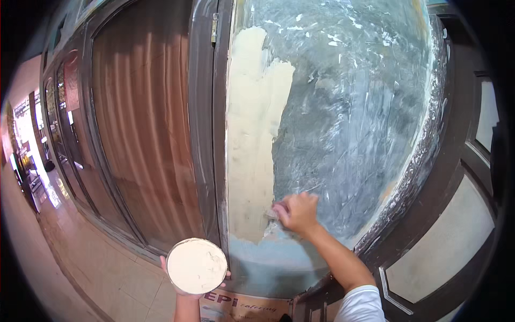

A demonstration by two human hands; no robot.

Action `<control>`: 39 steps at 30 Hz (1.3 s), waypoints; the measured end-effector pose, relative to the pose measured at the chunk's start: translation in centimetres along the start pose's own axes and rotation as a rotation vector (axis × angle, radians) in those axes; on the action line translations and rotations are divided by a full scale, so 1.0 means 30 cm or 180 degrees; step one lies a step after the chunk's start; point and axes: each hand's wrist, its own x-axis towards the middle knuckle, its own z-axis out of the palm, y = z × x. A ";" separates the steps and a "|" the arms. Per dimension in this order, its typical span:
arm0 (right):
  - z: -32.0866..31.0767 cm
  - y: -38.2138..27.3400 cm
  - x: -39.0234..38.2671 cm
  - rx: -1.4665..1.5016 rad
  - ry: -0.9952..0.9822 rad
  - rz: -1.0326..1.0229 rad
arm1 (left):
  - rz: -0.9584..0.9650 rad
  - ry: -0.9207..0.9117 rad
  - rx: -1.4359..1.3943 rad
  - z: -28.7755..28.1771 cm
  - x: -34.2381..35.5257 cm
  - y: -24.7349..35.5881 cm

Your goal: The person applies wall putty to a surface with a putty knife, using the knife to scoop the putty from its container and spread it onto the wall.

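My left hand [185, 292] grips a round tub of smooth cream putty [196, 263] from below, its fingers curled up around the sides. My right hand [298, 212] is closed on a small scraper [271, 213], whose blade is mostly hidden and rests against the lower edge of a cream putty coat [249, 134]. This coat forms a ragged vertical strip down the left side of a mottled grey-blue wall panel [354, 118]. The panel's bottom band is pale blue, with white flecks and streaks higher up.
A dark-framed glass panel with brown curtain [142, 123] stands left of the wall. A dark panelled door [434, 236] with pale insets is at right. A printed cardboard sheet [247, 311] lies at the wall's foot. A tiled floor [129, 284] runs toward a bright opening at far left.
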 end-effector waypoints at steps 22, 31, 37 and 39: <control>0.023 0.012 0.013 -0.0039 -0.0242 -0.0149 | -0.0026 -0.0050 0.0013 0.002 -0.012 -0.018; -0.007 0.016 0.027 0.0263 -0.0062 -0.0005 | 0.0115 0.0023 0.0047 0.028 -0.030 -0.020; -0.047 0.076 0.171 -0.0045 0.1136 0.0855 | 0.0197 0.0088 0.0073 0.033 -0.038 -0.027; -0.048 0.056 0.097 -0.0015 0.0790 0.0814 | 0.0172 0.0115 0.0054 0.033 -0.042 -0.029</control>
